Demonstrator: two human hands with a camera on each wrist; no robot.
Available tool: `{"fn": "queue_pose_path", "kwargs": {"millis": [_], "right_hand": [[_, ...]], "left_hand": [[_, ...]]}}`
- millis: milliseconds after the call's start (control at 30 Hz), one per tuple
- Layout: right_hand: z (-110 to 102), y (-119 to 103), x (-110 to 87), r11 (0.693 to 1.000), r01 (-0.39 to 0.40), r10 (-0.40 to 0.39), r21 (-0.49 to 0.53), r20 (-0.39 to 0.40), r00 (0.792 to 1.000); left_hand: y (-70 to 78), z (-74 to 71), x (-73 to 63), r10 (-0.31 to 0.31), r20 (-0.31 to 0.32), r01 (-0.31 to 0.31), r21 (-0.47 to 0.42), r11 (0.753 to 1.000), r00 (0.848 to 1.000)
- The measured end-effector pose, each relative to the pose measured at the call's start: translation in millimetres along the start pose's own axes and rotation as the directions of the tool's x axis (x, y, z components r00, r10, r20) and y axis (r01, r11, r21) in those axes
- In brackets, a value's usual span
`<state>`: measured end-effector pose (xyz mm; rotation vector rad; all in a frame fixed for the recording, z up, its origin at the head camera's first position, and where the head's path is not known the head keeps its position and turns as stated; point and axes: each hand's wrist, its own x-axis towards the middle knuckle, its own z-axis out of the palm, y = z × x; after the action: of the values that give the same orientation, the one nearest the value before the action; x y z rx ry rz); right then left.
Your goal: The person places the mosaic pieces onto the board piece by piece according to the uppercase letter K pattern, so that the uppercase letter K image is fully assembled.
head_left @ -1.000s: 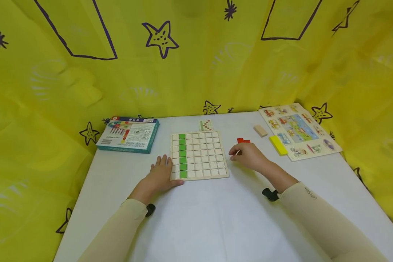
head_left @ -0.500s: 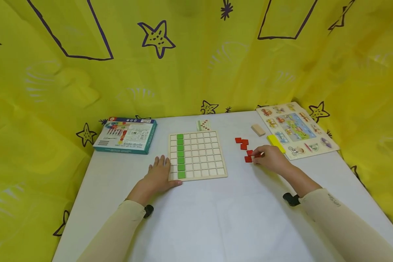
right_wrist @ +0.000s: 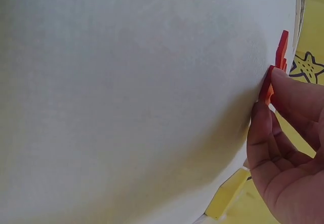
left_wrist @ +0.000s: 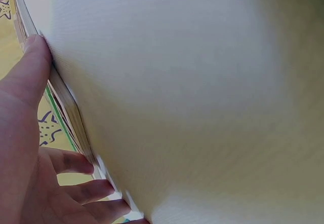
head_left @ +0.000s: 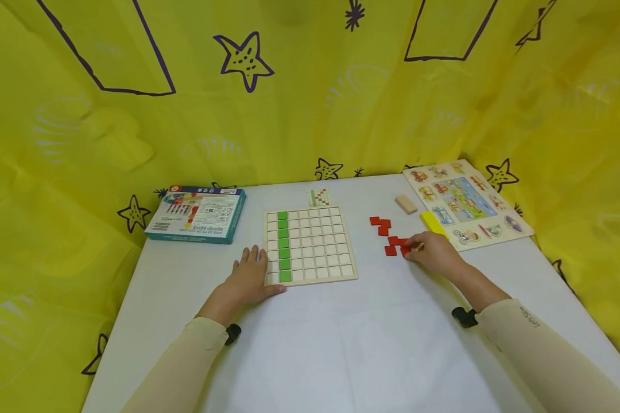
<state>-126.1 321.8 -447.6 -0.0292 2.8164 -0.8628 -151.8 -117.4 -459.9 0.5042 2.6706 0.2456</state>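
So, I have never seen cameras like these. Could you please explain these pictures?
No machine here, only a person's two bare hands. The wide picture comes from a camera on the head; the close ones from cameras on the wrists. On the white table are a board with a green column, red tiles, a box, a small card, a picture puzzle, a yellow block and a wooden block. The left hand rests at the board's edge; the right hand pinches a red tile.

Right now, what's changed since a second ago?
The right hand has moved right, away from the grid board, and pinches a red tile. More red tiles show where it was. The left hand still rests at the board's left edge, and the green tile column is unchanged.
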Motion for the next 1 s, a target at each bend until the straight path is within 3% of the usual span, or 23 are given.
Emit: {"fn": "queue_pose_path", "kwargs": {"millis": [700,1000], "right_hand": [[0.8,1.1,5.4,1.0,0.011,-0.011,0.001,0.039,0.999],[-2.9,2.0,1.8,0.997,0.075,-0.075,0.007,0.022,0.997]], "left_hand": [[-0.9,-2.0,-0.6,0.008,-0.022,-0.008,0.004,1.0,1.0],[0.9,-0.2,0.8,0.006,-0.012,-0.006,0.015,1.0,1.0]]}}
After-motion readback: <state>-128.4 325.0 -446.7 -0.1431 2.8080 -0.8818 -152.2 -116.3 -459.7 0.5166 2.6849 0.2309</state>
